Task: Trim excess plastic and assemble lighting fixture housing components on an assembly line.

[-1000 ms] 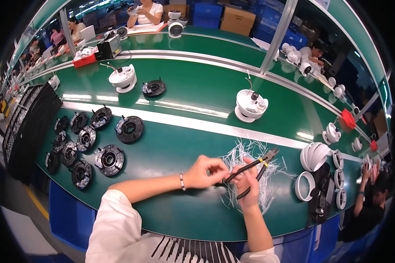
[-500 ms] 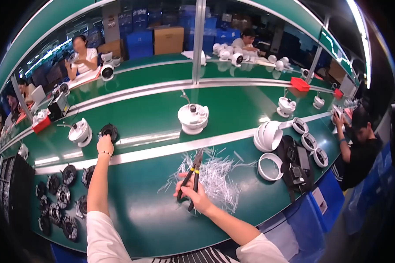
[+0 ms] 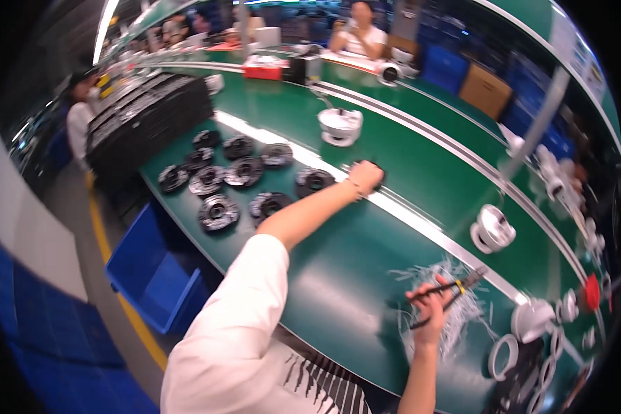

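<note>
My left hand point(image 3: 367, 176) reaches out over the conveyor's near edge, its fingers closed on a round black part point(image 3: 381, 181) that is mostly hidden behind them. In my right hand point(image 3: 429, 309) is a pair of black-handled pliers point(image 3: 462, 283) with yellow bands, the jaws pointing away toward the conveyor. Beneath the pliers lies a heap of clear plastic strips point(image 3: 462, 317) on the green bench. One white camera base point(image 3: 340, 127) stands on the belt beyond my left hand, and another white base point(image 3: 493, 229) sits farther right.
Several round black parts point(image 3: 217, 212) lie on the bench left of my arm. Stacked black trays point(image 3: 152, 121) stand at the bench's left end, with a blue bin point(image 3: 152, 276) below. White rings point(image 3: 504, 357) and white shells point(image 3: 531, 320) are at the right. Across the line sits a person point(image 3: 359, 34).
The view has swung to the left, bringing the trays and the blue bin into sight. My left hand stays at the round black part, and my right hand still holds the pliers.
</note>
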The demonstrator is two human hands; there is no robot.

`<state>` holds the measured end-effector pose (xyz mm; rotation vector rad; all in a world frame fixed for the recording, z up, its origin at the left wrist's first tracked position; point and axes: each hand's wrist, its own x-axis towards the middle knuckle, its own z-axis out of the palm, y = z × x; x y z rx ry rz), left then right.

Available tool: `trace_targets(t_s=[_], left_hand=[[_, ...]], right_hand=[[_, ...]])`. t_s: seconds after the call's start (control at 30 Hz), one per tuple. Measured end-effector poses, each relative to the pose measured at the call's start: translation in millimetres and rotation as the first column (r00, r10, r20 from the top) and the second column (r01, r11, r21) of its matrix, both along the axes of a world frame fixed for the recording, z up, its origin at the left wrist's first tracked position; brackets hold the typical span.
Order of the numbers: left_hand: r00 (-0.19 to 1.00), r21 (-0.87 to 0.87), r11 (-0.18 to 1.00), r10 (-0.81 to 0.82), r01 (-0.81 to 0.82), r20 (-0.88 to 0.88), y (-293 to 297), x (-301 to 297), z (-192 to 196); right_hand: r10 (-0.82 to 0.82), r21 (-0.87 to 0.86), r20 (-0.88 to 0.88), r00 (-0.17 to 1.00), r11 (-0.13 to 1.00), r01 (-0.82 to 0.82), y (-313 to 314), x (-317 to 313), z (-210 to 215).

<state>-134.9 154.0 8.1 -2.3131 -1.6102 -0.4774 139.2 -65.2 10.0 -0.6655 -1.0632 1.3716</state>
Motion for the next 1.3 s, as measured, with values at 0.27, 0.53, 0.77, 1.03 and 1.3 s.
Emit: trace_targets(t_s=[0.27,0.53,0.77,1.03,1.3], left_hand=[[0.971,-0.145,0.961,-0.228,0.237,0.078,-78.1,25.0,28.5],[0.987,-0.478,0.878,-0.049,-0.030,-0.153,-53.3,37.7,37.5],[0.988,-0.080,0.996,0.045,-0.034,0.149,56.7,45.7,52.5],[-0.414,-0.468,0.813,0.580,0.345,0.702,189.8,-23.1,-45.0],[-0.817,-0.057,0.998,0.060,0.033,0.573,220.2,-29.3,-39.8]], right_hand=[[-0.010,-0.080,0.066,0.998,0.997,0.016,7.7,11.3,6.2],[0.002,0.043,0.122,0.992,0.999,-0.007,75.1,51.5,-37.3],[-0.016,0.031,0.127,0.992,0.999,0.012,80.1,55.5,-29.5],[0.032,0.010,0.094,0.995,0.999,-0.033,68.0,31.7,-9.8],[0.096,-0.040,-0.001,0.995,0.995,-0.096,64.4,19.9,7.7]])
